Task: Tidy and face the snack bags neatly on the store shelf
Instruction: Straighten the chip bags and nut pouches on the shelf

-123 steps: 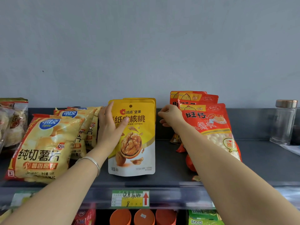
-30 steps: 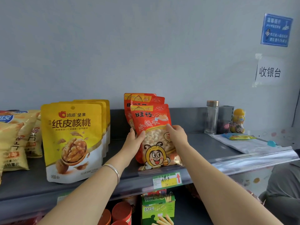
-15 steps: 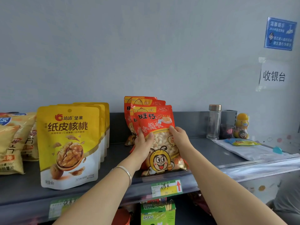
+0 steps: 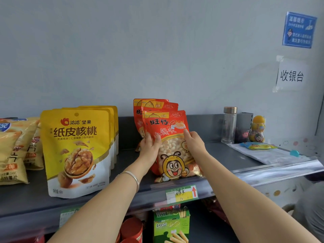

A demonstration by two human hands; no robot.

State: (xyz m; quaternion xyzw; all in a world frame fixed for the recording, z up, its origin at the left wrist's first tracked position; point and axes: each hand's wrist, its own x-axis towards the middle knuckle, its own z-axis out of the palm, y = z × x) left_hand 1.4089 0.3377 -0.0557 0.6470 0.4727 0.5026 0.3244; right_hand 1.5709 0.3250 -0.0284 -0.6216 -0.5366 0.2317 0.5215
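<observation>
Head view: the left hand (image 4: 150, 146) grips the left edge of the front red bag (image 4: 172, 156), thumb on its face. The right hand (image 4: 195, 142) clasps the right edge. Both forearms reach forward. The bag stands upright at the shelf (image 4: 226, 156) front, right of the yellow bags (image 4: 77, 151).

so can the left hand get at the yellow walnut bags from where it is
Probably yes: the left hand grips the front red bag, and only bare shelf lies between it and the yellow walnut bags.
</observation>
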